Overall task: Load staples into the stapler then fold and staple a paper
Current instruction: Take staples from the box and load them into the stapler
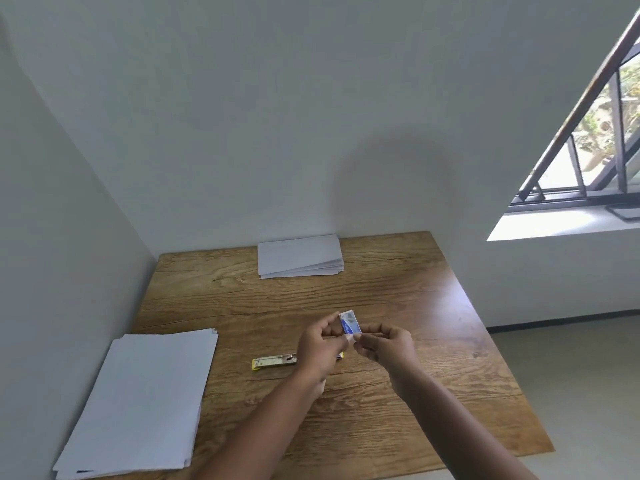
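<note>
A small blue and white staple box is held above the middle of the wooden table. My left hand grips its left side. My right hand pinches the box's lower end with the fingertips. Just below my left hand a yellow stapler lies flat on the table, opened out so its metal rail shows; its right end is hidden by that hand. A thick stack of white paper lies at the table's near left.
A second pile of white sheets, which look folded, sits at the table's far edge against the wall. Walls close the table in at the left and back. A window is at the right, with open floor beyond the table's right edge.
</note>
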